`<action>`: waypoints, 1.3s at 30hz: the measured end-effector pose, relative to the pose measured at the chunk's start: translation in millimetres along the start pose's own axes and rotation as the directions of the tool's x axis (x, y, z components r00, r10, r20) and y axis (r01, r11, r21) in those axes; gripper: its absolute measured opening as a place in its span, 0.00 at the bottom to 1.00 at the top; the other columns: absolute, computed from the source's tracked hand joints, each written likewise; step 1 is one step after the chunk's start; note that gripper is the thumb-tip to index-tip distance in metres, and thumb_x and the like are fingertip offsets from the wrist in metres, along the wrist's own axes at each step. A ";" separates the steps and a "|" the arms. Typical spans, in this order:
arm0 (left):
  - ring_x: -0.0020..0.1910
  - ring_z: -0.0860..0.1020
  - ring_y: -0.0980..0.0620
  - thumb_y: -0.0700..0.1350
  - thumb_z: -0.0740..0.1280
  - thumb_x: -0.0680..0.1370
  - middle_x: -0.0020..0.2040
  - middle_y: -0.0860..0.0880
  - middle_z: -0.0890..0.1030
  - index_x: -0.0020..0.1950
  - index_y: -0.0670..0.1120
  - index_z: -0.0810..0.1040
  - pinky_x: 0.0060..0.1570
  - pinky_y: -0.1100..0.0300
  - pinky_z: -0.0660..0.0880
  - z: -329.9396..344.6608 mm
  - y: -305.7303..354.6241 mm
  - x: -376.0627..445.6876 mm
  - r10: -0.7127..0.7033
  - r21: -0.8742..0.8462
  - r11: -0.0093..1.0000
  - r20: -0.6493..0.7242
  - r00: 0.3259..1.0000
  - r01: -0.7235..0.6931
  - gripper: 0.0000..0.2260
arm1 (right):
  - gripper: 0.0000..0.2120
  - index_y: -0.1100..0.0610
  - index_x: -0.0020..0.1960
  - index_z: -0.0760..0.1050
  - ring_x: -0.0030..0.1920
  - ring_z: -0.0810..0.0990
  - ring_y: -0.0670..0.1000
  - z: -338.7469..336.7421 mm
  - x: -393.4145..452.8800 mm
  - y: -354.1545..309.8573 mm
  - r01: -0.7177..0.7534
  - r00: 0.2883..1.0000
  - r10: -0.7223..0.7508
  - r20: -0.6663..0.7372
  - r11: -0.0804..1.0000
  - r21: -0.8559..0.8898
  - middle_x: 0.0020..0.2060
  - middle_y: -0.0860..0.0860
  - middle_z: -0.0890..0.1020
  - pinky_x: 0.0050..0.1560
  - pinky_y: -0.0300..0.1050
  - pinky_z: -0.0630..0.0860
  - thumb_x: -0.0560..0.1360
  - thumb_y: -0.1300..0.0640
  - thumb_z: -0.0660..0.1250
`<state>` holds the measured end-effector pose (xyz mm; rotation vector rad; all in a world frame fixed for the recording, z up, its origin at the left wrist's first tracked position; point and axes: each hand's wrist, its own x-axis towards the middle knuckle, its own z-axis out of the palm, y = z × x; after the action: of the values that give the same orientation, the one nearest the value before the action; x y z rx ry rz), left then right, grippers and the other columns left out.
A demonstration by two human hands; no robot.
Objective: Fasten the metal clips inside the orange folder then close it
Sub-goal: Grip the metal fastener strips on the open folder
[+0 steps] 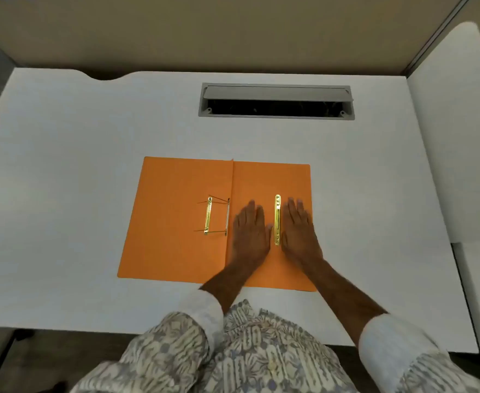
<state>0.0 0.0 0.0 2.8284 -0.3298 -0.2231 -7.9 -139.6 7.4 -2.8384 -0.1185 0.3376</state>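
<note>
Patterned fabric in grey and cream (241, 350) fills the near edge of the view, with two rolled white cuffs above it from which the forearms reach out over the white table (63, 165). On that table the orange card folder (176, 251) lies fully open and flat, near the front edge. Its right leaf carries a loose brass fastener bar (277, 219) lying lengthwise, and its left leaf, just beside the spine, holds a brass clip with thin wire prongs (216, 217) standing out sideways, not folded down. Judging by this, the fastening looks barely begun: the prongs remain unbent, the bar seems unmounted, and closing is all ahead. Both palms press flat on the right leaf, the left hand (251, 236) just left of the bar and the right hand (299, 234) just right of it, fingers extended, held close together, gripping nothing. A grey cable slot (275, 116) sits farther back.
</note>
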 end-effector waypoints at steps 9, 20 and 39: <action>0.58 0.74 0.43 0.37 0.59 0.81 0.61 0.41 0.76 0.68 0.41 0.74 0.56 0.53 0.71 -11.4 16.4 6.1 -0.281 -0.443 0.853 0.054 0.958 0.275 0.16 | 0.20 0.65 0.70 0.69 0.56 0.79 0.59 0.6 -10.5 -16.3 -0.158 0.953 0.280 -0.116 0.784 0.600 0.58 0.62 0.79 0.59 0.49 0.76 0.79 0.72 0.57; 0.50 0.81 0.48 0.35 0.65 0.76 0.55 0.43 0.83 0.56 0.42 0.82 0.39 0.64 0.76 -22.5 34.6 29.2 -0.565 -0.710 0.233 0.458 0.686 0.665 0.11 | 0.21 0.65 0.71 0.69 0.59 0.79 0.58 2.5 -10.0 -20.4 -0.256 0.912 0.410 -0.020 0.605 0.754 0.62 0.62 0.79 0.63 0.56 0.77 0.79 0.73 0.57; 0.35 0.83 0.49 0.39 0.71 0.73 0.39 0.45 0.85 0.39 0.46 0.82 0.37 0.57 0.81 -31.1 23.6 32.3 -0.431 -0.695 0.338 0.485 0.761 0.634 0.05 | 0.16 0.55 0.68 0.73 0.56 0.81 0.54 4.7 -2.1 -8.2 -0.317 0.858 0.507 0.082 0.397 0.861 0.58 0.54 0.81 0.57 0.53 0.80 0.82 0.60 0.59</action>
<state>32.1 -21.9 32.7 1.7981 0.5950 -0.6392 -11.5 -130.7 5.9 -1.8018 0.6576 0.1328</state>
